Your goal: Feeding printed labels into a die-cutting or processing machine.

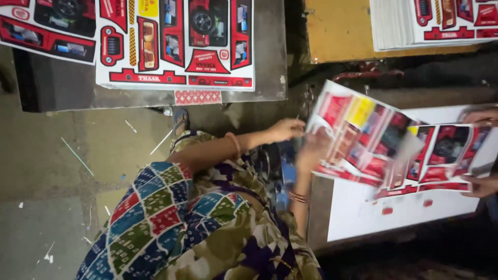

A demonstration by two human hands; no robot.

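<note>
At the right edge, my right hand and my left hand pinch the top and bottom edges of a red printed card sheet showing toy-car parts. It hangs over a white board. A co-worker in patterned clothing sits to the left. That person's two hands hold a second, blurred red and yellow printed sheet, which overlaps the left edge of mine.
A stack of the same printed sheets lies on a grey slab at the top left. Another stack rests on a yellowish board at the top right. Paper scraps litter the concrete floor.
</note>
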